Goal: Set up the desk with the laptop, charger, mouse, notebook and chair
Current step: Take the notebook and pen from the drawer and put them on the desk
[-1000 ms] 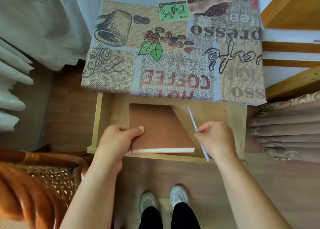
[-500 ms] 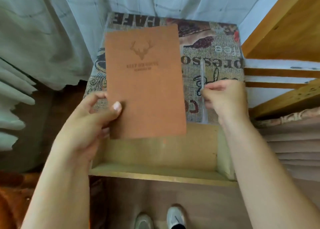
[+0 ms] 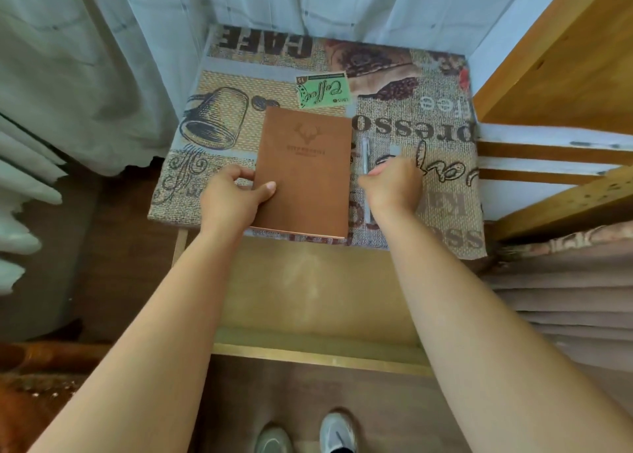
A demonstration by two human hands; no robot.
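Lying in left hand (image 3: pixel 230 197) grip, notebook (image 3: pixel 303 175), on desk (image 3: pixel 442 192)

A coffee-themed burlap-print tablecloth (image 3: pixel 428 185) is covering the small desk top. A slim silver pen (image 3: pixel 365 154) is lying on that tablecloth. Below the tablecloth's near edge, a pale wooden drawer (image 3: pixel 308 298) is standing pulled open. White sheer curtains (image 3: pixel 85 58) are hanging behind and left of the tablecloth, and a wooden bed frame (image 3: pixel 548 75) is standing to its right. Grey sneakers (image 3: pixel 337 432) are showing on the dark wood floor (image 3: pixel 113 247).
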